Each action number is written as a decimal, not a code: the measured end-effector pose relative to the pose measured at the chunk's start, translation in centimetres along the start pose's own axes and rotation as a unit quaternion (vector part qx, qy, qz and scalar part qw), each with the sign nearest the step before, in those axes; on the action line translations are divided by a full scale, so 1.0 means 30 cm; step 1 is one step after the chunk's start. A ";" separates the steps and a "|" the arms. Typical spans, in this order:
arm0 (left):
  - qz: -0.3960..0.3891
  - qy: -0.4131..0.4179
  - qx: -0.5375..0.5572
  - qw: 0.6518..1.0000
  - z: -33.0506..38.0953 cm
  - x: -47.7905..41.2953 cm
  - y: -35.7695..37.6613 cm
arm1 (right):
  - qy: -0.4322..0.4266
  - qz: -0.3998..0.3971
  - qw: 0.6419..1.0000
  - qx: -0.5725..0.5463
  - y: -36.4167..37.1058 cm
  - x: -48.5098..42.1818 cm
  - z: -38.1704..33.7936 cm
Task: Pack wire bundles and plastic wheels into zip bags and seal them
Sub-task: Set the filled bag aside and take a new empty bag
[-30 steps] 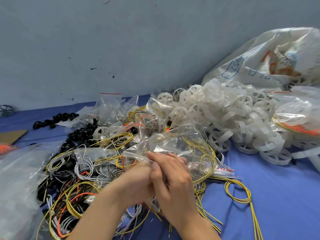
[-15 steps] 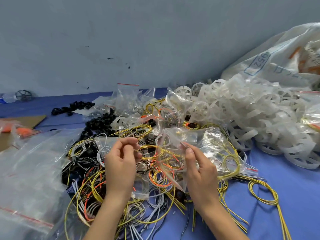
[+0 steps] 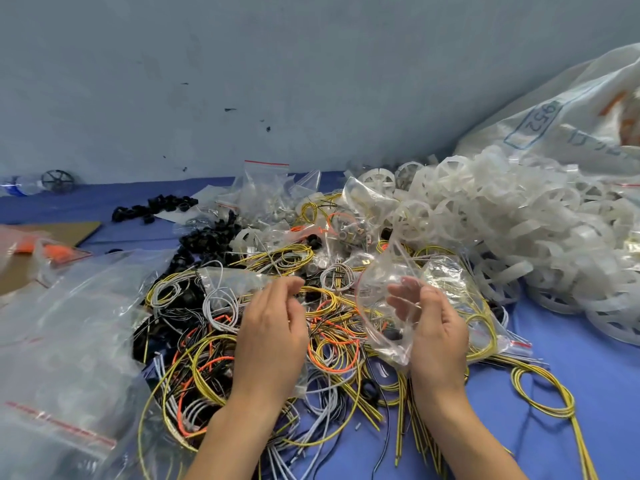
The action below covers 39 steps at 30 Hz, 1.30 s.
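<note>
While the left hand (image 3: 273,330) hovers over the tangle of yellow, orange and white wire bundles (image 3: 201,362), its fingers loosely curved and holding nothing that shows, the right hand (image 3: 438,330) grips a clear plastic zip bag (image 3: 384,327). The right hand's fingers (image 3: 401,299) are visible through the film. The bag is raised just above the wires, between the two hands. A heap of translucent white plastic wheels (image 3: 502,237) lies to the right on the blue bench (image 3: 588,382), against the wire tangle.
</note>
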<state>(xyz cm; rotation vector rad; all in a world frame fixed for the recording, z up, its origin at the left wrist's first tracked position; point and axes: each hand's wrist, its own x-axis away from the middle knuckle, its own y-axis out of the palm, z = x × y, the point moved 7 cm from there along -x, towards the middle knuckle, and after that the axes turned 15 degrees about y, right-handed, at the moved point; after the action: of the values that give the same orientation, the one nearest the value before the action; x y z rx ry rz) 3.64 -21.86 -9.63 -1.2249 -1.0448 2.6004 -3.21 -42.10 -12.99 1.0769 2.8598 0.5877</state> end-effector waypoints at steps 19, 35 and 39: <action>-0.296 -0.104 -0.055 0.948 -0.001 -0.196 0.266 | 0.061 0.000 0.998 -0.036 -0.008 -0.015 -0.004; 0.210 -0.149 0.509 0.821 -0.058 -0.044 -0.056 | 0.010 -0.026 0.995 0.099 0.026 0.006 0.026; 0.197 -0.192 0.508 0.816 -0.060 -0.030 -0.006 | -0.004 -0.036 0.992 0.118 0.031 0.009 0.033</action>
<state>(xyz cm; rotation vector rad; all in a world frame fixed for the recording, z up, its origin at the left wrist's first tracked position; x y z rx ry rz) 5.48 -21.05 -9.74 -0.6563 0.7017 2.9811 -2.66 -40.93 -13.56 0.9922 3.0034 0.2437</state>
